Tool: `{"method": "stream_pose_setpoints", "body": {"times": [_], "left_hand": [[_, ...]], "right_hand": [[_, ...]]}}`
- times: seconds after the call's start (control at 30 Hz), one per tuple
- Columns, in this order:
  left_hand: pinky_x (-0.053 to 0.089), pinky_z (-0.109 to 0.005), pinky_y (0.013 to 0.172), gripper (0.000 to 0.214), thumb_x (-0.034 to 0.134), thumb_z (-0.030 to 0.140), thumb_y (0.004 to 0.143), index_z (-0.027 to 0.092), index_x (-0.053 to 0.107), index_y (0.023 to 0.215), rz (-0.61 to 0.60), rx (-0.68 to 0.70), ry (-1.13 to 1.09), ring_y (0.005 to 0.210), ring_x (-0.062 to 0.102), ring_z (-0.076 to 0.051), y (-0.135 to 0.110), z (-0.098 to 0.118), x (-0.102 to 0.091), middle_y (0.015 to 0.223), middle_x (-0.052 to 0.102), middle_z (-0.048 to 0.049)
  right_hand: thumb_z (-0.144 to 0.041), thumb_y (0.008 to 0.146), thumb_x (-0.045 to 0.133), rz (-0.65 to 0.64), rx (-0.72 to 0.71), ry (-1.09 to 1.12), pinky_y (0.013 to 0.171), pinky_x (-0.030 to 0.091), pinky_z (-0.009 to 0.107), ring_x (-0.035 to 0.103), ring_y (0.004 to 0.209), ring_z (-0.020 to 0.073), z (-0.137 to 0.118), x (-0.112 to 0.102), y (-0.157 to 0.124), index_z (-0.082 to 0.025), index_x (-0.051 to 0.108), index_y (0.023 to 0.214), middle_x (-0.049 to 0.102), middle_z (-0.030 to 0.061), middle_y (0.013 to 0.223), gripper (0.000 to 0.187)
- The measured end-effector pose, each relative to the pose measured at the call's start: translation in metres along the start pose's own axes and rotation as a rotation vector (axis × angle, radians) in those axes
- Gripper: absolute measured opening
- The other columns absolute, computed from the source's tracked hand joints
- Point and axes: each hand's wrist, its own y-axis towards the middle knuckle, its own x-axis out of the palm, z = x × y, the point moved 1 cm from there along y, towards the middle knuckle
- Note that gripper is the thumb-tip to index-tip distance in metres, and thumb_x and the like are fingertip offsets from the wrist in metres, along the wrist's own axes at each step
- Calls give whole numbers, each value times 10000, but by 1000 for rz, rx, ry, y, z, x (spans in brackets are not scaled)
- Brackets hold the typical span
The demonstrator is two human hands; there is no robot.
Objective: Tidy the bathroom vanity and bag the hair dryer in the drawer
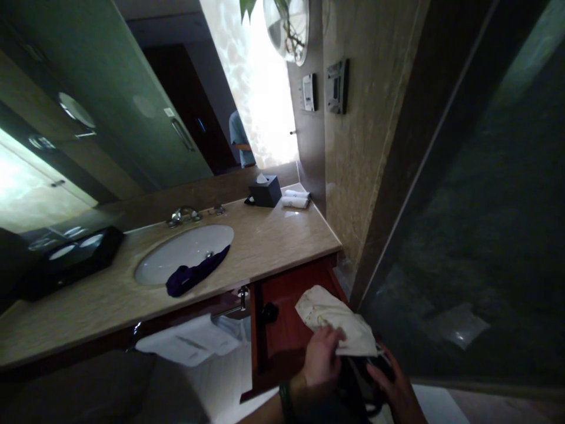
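Over an open drawer [282,335] at right, the left hand [324,356] grips the bag [333,315] by its near edge; the right hand [397,380] clasps a dark item [380,366], which could drop should those fingers loosen.

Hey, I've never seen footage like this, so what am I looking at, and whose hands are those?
There's no machine here: these are one person's bare hands, pictured by a camera worn on their head, looking forward and down. The left hand is on a pale cloth bag over an open drawer. The right hand is at the bag's near end, beside something dark, too dim to identify. On the countertop are a tissue box and rolled white towels. A dark purple item lies across the front rim of the sink.
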Motion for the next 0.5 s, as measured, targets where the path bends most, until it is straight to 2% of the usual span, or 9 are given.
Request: {"method": "stream_pose_setpoints", "body": {"times": [0.07,0.13,0.2,0.27,0.33,0.4,0.5], "left_hand": [[409,-418,967,310,605,57,699,139,640,995,129,-128,-143,1072,543,-310,-1,-17,-6,1111,637,-156],[420,-381,886,83,570,116,797,167,556,861,199,-259,-342,932,541,-253,5,-28,-8,953,609,-108],[428,-324,785,94,490,130,851,203,457,802,224,-351,-496,789,512,-188,12,-32,-7,814,537,-35],[417,-278,706,103,450,149,865,220,405,806,234,-392,-593,718,479,-152,15,-30,-5,758,472,12],[401,-253,648,79,472,231,883,222,407,838,211,-392,-691,681,462,-136,13,-23,-2,746,450,31],[413,-250,657,123,533,289,868,215,436,851,196,-317,-750,696,470,-134,7,-14,2,758,474,28],[438,-265,752,147,609,207,783,212,471,835,226,-208,-679,777,494,-149,-3,-4,9,796,535,7]], "right_hand": [[-628,679,757,28,154,107,838,601,431,694,1107,364,-4,3,-6,-180,551,1304,721,147,1222,796],[-637,651,777,43,227,180,786,606,416,711,1067,361,-8,9,-10,-188,555,1307,742,136,1184,826],[-627,630,798,49,248,231,805,605,413,717,1060,356,-10,15,-7,-194,577,1286,758,121,1148,817],[-609,621,818,57,258,283,849,602,407,714,1080,345,-11,20,1,-197,603,1246,768,106,1124,779],[-608,616,825,61,264,322,886,600,403,705,1107,339,-13,23,11,-189,622,1203,771,98,1117,750],[-642,620,811,47,261,304,890,601,418,703,1106,349,-13,24,21,-171,619,1190,770,109,1111,763],[-708,645,744,33,154,111,884,592,433,706,1072,360,-8,25,32,-165,604,1159,755,136,1107,761]]}}
